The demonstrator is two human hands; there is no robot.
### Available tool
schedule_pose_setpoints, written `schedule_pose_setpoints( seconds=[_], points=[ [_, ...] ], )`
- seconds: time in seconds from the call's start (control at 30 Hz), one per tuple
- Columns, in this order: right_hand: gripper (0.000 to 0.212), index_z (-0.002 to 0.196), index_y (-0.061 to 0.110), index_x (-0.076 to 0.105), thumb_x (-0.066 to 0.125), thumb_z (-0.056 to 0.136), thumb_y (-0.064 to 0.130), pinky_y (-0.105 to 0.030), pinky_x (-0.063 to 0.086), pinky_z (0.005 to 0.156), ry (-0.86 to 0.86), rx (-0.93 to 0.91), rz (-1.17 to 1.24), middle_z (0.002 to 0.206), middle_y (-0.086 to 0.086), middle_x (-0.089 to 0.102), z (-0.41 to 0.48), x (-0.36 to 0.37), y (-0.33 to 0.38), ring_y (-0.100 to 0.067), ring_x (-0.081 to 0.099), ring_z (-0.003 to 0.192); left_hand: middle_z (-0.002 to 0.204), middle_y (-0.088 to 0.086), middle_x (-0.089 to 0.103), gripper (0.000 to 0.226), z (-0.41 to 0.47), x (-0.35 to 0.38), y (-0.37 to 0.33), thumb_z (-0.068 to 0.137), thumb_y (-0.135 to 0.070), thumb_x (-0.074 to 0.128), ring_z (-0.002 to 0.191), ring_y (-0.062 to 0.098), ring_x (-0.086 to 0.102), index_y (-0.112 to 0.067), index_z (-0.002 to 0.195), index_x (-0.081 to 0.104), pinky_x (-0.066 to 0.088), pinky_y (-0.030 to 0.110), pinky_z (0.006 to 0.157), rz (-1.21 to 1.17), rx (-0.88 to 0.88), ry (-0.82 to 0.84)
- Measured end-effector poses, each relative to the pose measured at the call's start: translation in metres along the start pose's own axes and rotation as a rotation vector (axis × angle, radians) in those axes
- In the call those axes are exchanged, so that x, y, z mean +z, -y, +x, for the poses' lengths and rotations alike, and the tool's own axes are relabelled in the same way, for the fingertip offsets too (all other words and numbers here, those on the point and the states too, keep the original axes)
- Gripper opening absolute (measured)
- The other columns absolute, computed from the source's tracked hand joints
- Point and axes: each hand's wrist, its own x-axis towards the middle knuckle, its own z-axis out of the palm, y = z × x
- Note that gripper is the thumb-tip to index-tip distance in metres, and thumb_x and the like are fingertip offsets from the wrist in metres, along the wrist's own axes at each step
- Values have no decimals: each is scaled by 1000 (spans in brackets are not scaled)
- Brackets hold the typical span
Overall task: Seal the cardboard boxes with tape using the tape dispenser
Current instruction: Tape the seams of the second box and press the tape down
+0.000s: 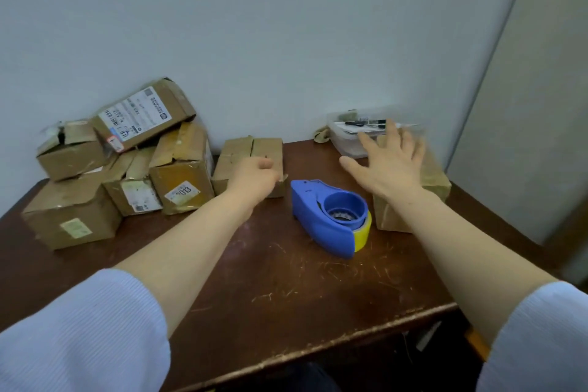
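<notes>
Several stacked boxes [181, 178], left hand [254, 180] fingers curled round middle box [241, 153], right hand [391, 162] blurred, fingers seemingly spread

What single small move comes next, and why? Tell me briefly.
Probably bring the right hand down onto the blue tape dispenser and grip it: it lies untouched between the hands, while the left hand rests on the middle cardboard box, whose top seam looks untaped.

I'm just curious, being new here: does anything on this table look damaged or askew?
Yes. The stack of cardboard boxes at the left is untidy: the top box lies tilted across the others, and several are crumpled with gaping flaps. The blue tape dispenser lies on its side.
</notes>
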Motion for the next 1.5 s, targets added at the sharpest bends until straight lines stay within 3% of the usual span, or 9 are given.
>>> schedule_pose_setpoints(
  seconds=[0.27, 0.5, 0.6, 0.7, 0.9, 1.07, 1.27, 1.33, 1.5],
  points=[
    [40, 126, 12, 57, 46, 88, 11, -42, 46, 97, 234, -320, 190, 130, -14, 53, 34, 44, 120, -32, 51, 118, 146, 6, 42, 49, 22, -54, 50, 90, -10, 55, 136, 24, 34, -13, 138, 48, 28, 32, 109, 567, 172, -132],
    [50, 132, 13, 45, 62, 88, 31, -42, 42, 93, 432, -346, -43, 133, -15, 44, 61, 96, 170, -35, 42, 123, 160, 4, 10, 63, 42, -82, 92, 87, -9, 59, 146, 30, -6, -22, 144, 37, -21, 55, 106, 1172, 502, -351],
    [66, 139, 20, 34, 68, 84, 33, -60, 29, 102, 499, -300, -119, 146, -16, 28, 65, 113, 182, -40, 24, 135, 161, 3, -1, 64, 53, -92, 104, 91, -11, 57, 145, 30, -13, -27, 147, 30, -16, 61, 106, 1272, 480, -277],
    [49, 135, 19, 37, 53, 89, 10, -58, 34, 94, 486, -298, -181, 139, -20, 37, 67, 122, 189, -42, 35, 124, 160, 6, 0, 69, 60, -98, 112, 88, -6, 57, 146, 29, -6, -26, 148, 29, 1, 56, 114, 1283, 487, -207],
    [44, 115, 10, 55, 54, 76, -11, -37, 37, 61, 377, -457, -324, 75, -4, 43, 53, 114, 187, -29, 49, 80, 159, 8, 13, 58, 62, -103, 117, 88, -8, 55, 146, 29, 5, -19, 143, 41, 7, 50, 116, 1171, 551, -207],
    [35, 112, 10, 59, 52, 81, -7, -32, 37, 65, 289, -492, -242, 78, -5, 48, 47, 86, 180, -29, 51, 83, 134, 14, 52, 38, 47, -93, 111, 83, -4, 61, 125, 34, 42, -4, 121, 62, 43, 46, 99, 847, 703, -381],
    [29, 98, 11, 58, 58, 77, -8, -32, 35, 62, 91, -541, -197, 85, -4, 57, 25, 55, 176, -27, 51, 76, 111, 7, 63, 48, 23, -75, 62, 91, -56, 46, 103, 25, 58, -12, 101, 62, 48, 40, 92, -298, -169, -299],
    [30, 98, 12, 57, 58, 77, -8, -31, 32, 65, 2, -563, -212, 83, -1, 58, 11, 42, 172, -25, 50, 73, 101, 5, 63, 42, 16, -76, 52, 88, -55, 56, 93, 23, 60, -13, 94, 58, 54, 37, 82, -581, -266, -270],
    [39, 116, 16, 53, 56, 80, 0, -38, 26, 104, -111, -632, -213, 99, -2, 61, -35, 14, 155, -27, 59, 94, 102, 8, 66, 28, -13, -87, 40, 85, -27, 70, 93, 22, 64, -11, 104, 59, 56, 32, 63, -670, -261, -243]
  ],
)
